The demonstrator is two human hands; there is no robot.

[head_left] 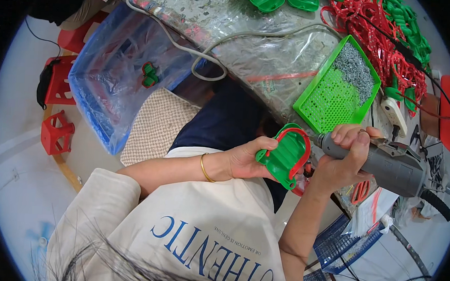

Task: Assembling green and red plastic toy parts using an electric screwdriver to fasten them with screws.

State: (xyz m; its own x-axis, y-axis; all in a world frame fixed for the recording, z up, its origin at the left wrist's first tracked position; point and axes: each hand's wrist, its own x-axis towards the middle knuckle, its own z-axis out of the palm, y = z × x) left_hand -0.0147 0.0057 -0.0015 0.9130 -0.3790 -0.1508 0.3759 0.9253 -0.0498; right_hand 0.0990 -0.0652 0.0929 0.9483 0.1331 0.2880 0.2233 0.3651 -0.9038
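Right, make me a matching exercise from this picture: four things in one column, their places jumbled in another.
1. Bracelet
2. Power tool
3. Green piece with a red edge
4. Small metal pieces

A. In the right hand
B. In the green tray
C. Around the left wrist
D. In the left hand

Pairs: 1-C, 2-A, 3-D, 4-B

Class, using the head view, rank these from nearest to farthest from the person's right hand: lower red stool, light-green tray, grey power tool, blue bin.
1. Grey power tool: in the right hand itself.
2. Light-green tray: on the table, just beyond the hand.
3. Blue bin: well to the left.
4. Lower red stool: farther left, past the bin.
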